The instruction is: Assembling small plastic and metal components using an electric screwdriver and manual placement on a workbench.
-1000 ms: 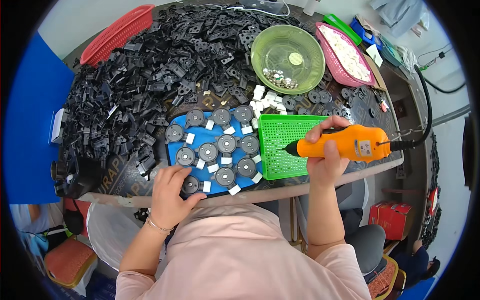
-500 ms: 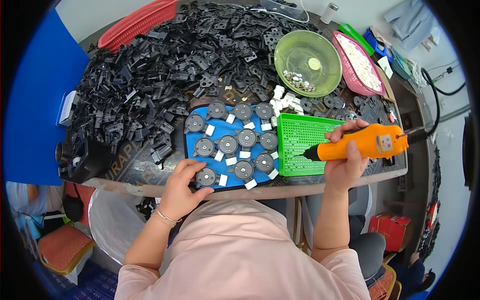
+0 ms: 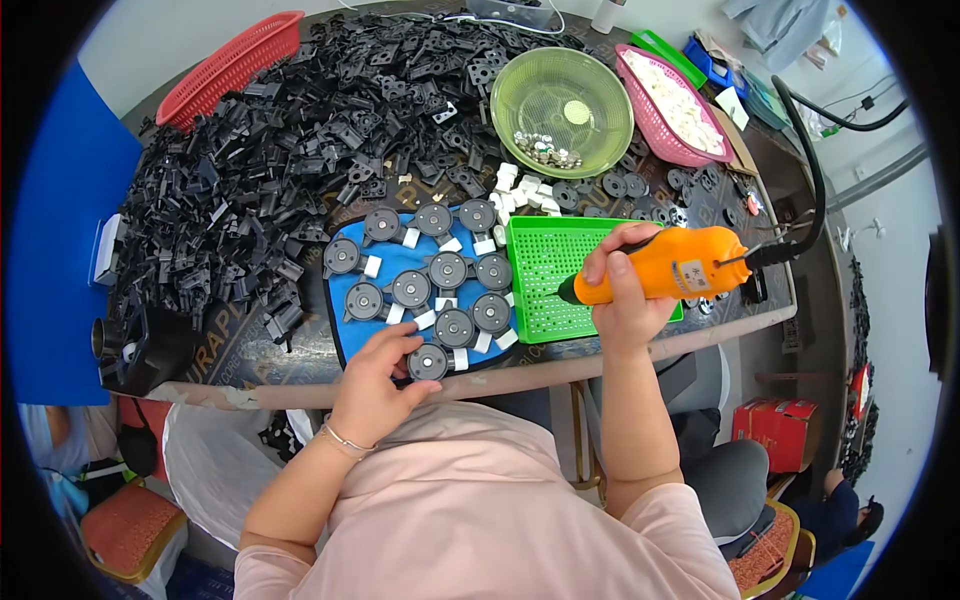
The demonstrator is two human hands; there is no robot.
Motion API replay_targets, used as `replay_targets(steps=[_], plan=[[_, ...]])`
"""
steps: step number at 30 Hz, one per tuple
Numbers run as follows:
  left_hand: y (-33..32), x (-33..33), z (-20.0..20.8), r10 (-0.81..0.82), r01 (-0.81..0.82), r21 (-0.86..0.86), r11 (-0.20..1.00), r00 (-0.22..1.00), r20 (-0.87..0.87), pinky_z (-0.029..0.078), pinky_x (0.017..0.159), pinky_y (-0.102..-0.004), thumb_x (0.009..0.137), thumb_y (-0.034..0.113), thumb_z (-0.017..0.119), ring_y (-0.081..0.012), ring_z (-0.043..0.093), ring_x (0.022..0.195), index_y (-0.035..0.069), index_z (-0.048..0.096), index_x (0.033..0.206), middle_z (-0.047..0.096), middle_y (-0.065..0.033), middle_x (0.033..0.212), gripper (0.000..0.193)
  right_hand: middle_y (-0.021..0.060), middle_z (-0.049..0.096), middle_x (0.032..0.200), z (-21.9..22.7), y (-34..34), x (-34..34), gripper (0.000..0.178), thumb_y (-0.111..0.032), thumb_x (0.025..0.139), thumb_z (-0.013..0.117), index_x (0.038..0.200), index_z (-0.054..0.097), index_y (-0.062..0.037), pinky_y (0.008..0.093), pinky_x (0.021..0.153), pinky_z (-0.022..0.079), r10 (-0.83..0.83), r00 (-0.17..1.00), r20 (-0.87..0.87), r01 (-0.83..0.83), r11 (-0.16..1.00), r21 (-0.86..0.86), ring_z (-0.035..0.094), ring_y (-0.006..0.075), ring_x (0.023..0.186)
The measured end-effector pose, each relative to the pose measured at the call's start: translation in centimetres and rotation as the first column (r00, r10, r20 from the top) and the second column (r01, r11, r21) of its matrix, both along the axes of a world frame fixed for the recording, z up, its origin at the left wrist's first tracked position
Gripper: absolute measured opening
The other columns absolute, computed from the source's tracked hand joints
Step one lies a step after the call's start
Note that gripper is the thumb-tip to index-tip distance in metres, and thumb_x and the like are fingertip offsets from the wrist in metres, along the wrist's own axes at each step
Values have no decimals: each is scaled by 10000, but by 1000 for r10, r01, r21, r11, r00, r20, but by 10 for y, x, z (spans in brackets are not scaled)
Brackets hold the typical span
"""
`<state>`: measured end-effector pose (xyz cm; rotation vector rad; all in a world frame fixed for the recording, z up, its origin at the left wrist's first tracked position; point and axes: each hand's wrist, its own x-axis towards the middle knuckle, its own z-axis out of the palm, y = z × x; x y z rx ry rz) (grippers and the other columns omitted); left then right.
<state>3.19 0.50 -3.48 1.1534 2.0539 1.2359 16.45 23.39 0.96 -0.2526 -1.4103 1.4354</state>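
The left hand (image 3: 375, 390), loosely curved, holds a grey disc (image 3: 428, 363) by its edge; the right hand (image 3: 637, 305) grasps an orange screwdriver (image 3: 700, 255).

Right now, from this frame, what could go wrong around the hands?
The left hand is at a round black part near the table edge, so a slip might push it off. The orange power driver in the right hand points leftward over the green tray; swung across, its tip could catch the left hand.
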Motion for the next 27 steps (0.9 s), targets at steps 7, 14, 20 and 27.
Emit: replay_targets(steps=[7, 14, 20, 27], plan=[[7, 1, -4, -18, 18, 17, 1000, 1000, -18, 506, 606, -250, 620, 105, 828, -165, 584, 671, -32, 591, 1035, 594, -128, 1084, 497, 114, 522, 898, -3, 3, -1, 230, 31, 816, 543, 1029, 476, -25, 283, 573, 462, 3, 1000, 11, -3, 1000, 14, 530, 155, 603], [7, 0, -5, -23, 24, 46, 999, 1000, -18, 504, 600, -243, 614, 98, 830, -162, 582, 667, -32, 589, 1030, 594, -125, 1070, 498, 113, 521, 888, 0, 2, -1, 228, 40, 814, 542, 1022, 474, -26, 282, 565, 461, 5, 1000, 17, -5, 1000, 12, 525, 154, 593], [8, 2, -7, -12, 12, 31, 999, 1000, 10, 492, 606, -216, 596, 64, 836, -120, 578, 713, -36, 598, 1037, 580, -121, 1086, 510, 103, 516, 871, -5, 2, -3, 223, 50, 819, 541, 1016, 473, -29, 283, 562, 458, 13, 1000, 21, -13, 1000, 7, 517, 154, 590], [22, 5, -5, 0, 1, 69, 998, 1000, -20, 490, 578, -252, 622, 90, 818, -164, 568, 646, -27, 576, 999, 575, -103, 1006, 463, 103, 521, 886, 19, 1, 0, 204, -1, 836, 547, 1024, 480, -39, 301, 558, 449, -5, 998, -67, 1, 998, -68, 517, 164, 591]])
